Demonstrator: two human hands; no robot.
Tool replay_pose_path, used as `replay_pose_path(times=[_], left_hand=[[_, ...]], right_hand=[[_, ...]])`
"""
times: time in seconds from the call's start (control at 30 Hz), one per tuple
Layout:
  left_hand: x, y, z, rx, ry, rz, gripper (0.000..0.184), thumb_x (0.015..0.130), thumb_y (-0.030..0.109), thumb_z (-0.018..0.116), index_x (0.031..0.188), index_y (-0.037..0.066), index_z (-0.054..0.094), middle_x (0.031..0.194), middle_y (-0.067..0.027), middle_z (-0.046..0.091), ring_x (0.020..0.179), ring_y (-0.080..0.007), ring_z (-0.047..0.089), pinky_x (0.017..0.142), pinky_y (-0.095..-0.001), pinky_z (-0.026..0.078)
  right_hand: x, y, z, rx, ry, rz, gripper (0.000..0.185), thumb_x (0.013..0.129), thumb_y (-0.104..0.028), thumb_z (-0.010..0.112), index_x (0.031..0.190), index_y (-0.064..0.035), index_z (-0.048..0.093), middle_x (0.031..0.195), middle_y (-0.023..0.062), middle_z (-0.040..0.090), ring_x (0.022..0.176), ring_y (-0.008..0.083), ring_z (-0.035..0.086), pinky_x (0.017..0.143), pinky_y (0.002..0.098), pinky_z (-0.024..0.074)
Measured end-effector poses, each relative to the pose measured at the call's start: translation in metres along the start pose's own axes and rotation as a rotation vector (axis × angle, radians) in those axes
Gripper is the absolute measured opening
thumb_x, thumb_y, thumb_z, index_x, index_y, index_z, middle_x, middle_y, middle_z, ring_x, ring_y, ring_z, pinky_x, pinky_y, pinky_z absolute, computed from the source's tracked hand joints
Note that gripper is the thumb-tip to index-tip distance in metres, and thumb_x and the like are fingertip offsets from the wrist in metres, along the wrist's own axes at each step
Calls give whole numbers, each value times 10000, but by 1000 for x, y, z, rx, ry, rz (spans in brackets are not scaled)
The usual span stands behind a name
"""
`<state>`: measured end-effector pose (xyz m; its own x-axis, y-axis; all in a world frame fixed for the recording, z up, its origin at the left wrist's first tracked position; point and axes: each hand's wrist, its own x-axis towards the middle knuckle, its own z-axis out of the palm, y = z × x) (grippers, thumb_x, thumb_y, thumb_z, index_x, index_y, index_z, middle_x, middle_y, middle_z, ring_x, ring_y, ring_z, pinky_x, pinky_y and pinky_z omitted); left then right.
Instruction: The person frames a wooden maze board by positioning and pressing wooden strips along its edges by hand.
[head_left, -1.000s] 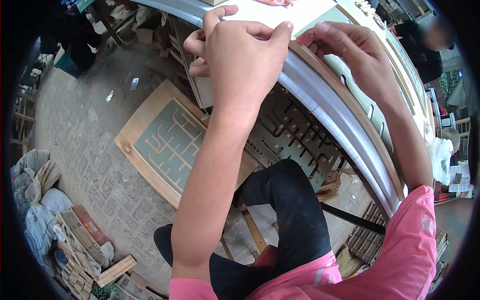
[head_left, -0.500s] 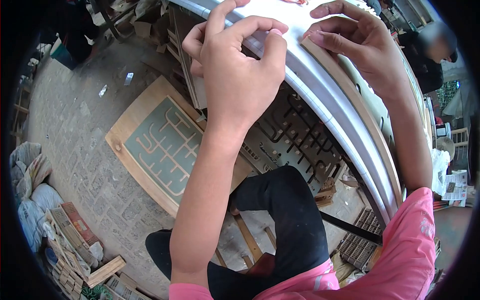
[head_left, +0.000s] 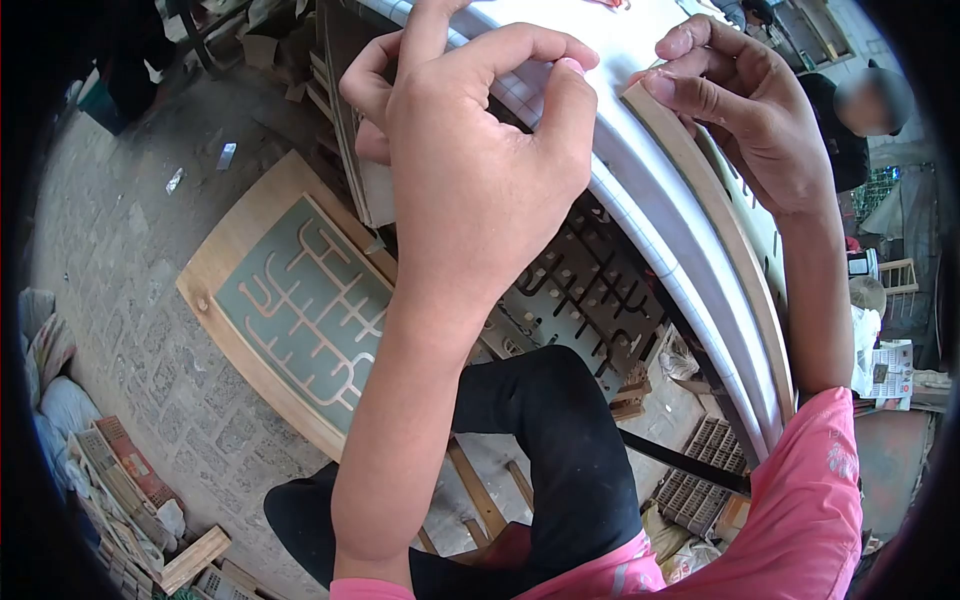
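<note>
My left hand is raised over the edge of the white-covered table, its thumb and forefinger pressed together at the tips. Whatever lies between those fingertips is too small to make out. To its right, my right hand has its thumb and fingers closed at the upper end of a long wooden strip. The strip borders a grooved green board, partly hidden by my right arm. What the right fingertips pinch, if anything, cannot be made out. The two hands are apart.
A wood-framed green board with branching grooves leans at the left, below the table. Another grooved board is under the table edge. Crates and wood pieces lie on the floor. A person is at the upper right.
My left thumb and forefinger have come closer together than half a second ago. The right hand has shifted slightly right, its fingers closer to the thumb. The view has moved a little.
</note>
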<state>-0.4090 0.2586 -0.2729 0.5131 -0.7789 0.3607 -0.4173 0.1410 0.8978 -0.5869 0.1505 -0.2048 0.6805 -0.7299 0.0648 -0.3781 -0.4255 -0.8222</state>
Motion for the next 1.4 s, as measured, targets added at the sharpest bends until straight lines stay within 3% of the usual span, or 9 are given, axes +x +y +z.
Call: replay_pose_path(times=[0.13,0.47,0.57,0.67,1.0,1.17,1.33,1.4], left_hand=[[-1,-3,6,-7,11,39,131,788,152,675,873,100,758,1254,-111,593,1189,-312,376,1030,-440,283],[-2,-10,8,-11,58,132,130,789,191,687,851,104,761,1260,-102,578,1189,-324,354,1006,-452,280],[-3,-15,10,-13,66,158,133,790,203,691,844,105,762,1262,-99,573,1189,-327,348,999,-455,279],[-3,-20,11,-11,81,178,136,790,215,695,837,106,763,1264,-96,568,1189,-330,341,992,-459,278],[-5,-34,18,-18,128,253,157,792,254,708,815,110,766,1270,-87,553,1190,-342,320,968,-470,276],[-4,-39,23,-24,143,297,170,793,274,715,803,112,768,1274,-82,545,1190,-347,309,956,-476,274],[-5,-32,21,-18,150,341,182,794,289,720,794,114,769,1276,-78,539,1190,-352,300,947,-480,273],[-7,-12,15,64,77,143,299,794,410,751,883,125,775,1283,-49,563,1271,-294,330,1001,-381,351]], right_hand=[[3,-2,2,20,-7,67,228,823,-66,756,1016,-77,637,812,-30,662,697,30,608,638,151,466],[1,2,2,70,13,105,242,829,-64,747,1039,-75,629,837,-17,679,721,22,618,653,148,481],[1,5,1,170,-55,112,237,920,-144,655,1125,-36,601,912,20,695,767,36,633,712,164,519],[5,6,-4,397,-100,123,424,1026,-312,448,1226,48,546,1038,92,684,871,79,653,849,196,545],[2,12,-8,356,37,179,373,1010,-263,503,1226,34,570,1014,82,683,875,83,652,852,197,541],[2,10,-1,216,-3,143,279,899,-132,679,1143,-17,606,941,34,678,802,41,632,700,154,508],[4,8,4,180,10,109,291,851,-76,720,1106,-11,596,920,17,669,749,32,607,647,159,480],[7,13,2,232,-48,78,290,864,-101,712,1113,-10,592,899,14,658,747,42,604,677,170,491]])
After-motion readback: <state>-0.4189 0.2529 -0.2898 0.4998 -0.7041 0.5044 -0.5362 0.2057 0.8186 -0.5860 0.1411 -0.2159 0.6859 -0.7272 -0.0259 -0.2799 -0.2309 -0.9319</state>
